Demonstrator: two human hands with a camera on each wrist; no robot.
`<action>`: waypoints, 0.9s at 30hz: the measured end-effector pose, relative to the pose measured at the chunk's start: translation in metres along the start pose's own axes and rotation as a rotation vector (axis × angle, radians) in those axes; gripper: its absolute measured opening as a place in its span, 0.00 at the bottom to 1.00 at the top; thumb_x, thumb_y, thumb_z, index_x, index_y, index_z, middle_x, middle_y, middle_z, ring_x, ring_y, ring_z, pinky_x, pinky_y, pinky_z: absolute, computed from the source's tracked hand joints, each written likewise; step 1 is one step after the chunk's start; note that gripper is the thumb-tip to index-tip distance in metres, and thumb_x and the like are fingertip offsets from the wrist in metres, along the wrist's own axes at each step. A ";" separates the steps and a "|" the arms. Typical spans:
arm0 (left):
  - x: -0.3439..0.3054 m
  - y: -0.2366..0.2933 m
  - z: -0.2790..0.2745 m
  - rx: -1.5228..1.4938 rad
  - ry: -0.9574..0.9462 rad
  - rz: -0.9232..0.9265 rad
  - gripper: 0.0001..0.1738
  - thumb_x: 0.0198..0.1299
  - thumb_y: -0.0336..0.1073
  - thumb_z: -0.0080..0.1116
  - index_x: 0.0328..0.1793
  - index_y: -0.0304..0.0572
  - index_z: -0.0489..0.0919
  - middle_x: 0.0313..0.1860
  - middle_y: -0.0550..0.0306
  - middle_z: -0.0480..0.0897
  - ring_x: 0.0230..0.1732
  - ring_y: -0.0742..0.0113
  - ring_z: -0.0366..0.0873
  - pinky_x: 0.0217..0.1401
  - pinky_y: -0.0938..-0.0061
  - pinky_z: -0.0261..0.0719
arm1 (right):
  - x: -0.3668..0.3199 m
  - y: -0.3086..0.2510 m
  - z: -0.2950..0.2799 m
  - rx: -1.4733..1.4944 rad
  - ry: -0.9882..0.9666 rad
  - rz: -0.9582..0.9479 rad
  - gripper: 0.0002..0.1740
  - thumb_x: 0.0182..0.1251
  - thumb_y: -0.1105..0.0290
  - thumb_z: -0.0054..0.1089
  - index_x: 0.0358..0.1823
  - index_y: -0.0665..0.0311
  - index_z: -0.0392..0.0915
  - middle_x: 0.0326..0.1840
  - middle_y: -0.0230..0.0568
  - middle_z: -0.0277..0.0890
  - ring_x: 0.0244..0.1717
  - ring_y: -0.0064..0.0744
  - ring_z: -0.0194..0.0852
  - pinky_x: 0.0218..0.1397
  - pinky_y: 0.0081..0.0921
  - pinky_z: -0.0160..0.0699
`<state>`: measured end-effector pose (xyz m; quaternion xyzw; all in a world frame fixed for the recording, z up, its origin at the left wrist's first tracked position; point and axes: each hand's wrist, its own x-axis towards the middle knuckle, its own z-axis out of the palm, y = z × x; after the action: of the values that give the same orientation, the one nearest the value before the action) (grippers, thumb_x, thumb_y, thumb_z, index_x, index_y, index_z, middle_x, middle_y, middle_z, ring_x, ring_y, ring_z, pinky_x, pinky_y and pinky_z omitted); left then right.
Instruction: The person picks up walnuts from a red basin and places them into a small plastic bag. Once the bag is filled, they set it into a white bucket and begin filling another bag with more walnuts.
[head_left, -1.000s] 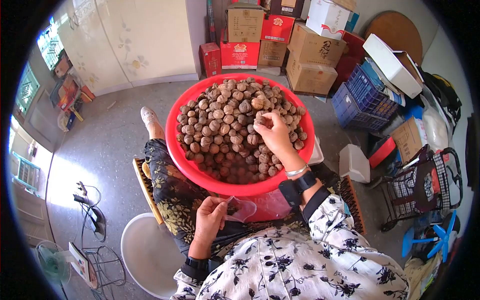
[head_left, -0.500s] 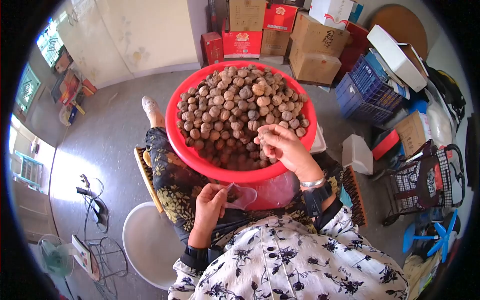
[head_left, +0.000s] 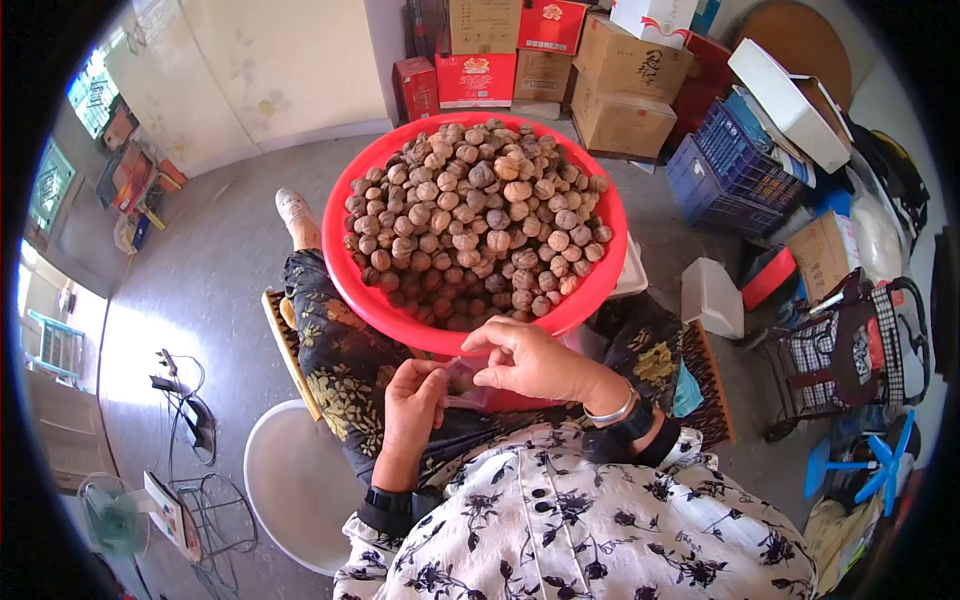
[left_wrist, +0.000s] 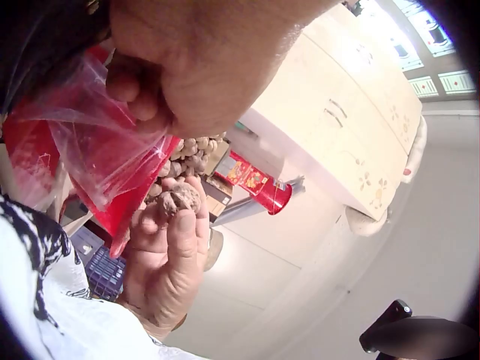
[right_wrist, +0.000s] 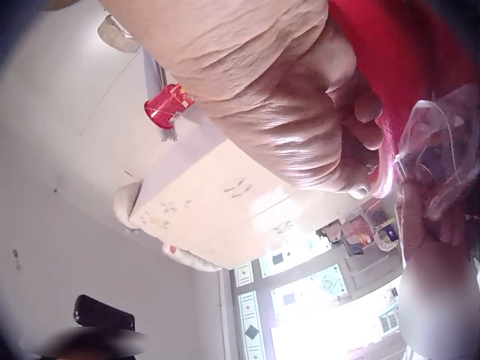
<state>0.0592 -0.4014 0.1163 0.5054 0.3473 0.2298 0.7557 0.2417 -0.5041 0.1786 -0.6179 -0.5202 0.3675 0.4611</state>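
Note:
A wide red basin [head_left: 337,250] holds a heaped pile of walnuts [head_left: 470,205] in front of the person. Below its near rim, the left hand [head_left: 410,412] pinches the edge of a clear plastic bag [left_wrist: 105,146] between thumb and fingers. The right hand [head_left: 545,365] is beside it, just over the bag's mouth. In the left wrist view that hand holds a brown walnut [left_wrist: 180,198] between thumb and fingers; from the head its fingers mostly hide the nut. The pile dips on its near side.
A white bucket [head_left: 290,490] stands on the floor at the left. Cables [head_left: 185,400] and a small fan [head_left: 112,515] lie farther left. Cartons [head_left: 630,90] are stacked behind the basin. Blue crates [head_left: 735,165] and a checked trolley [head_left: 840,360] stand at the right.
The right hand has left the walnut pile with a walnut and come down toward the body to the bag. The left hand stays at the bag's edge.

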 end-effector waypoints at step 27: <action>0.017 -0.031 -0.028 -0.316 -0.142 0.005 0.07 0.67 0.36 0.59 0.36 0.45 0.77 0.22 0.64 0.77 0.16 0.80 0.67 0.18 0.86 0.61 | 0.044 0.066 -0.039 -0.389 0.668 -0.004 0.13 0.55 0.78 0.67 0.42 0.65 0.76 0.34 0.43 0.77 0.35 0.38 0.79 0.39 0.32 0.79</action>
<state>0.0488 -0.3844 0.0757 0.3960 0.2513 0.2472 0.8479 0.3067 -0.4706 0.1293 -0.7786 -0.4023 0.0394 0.4800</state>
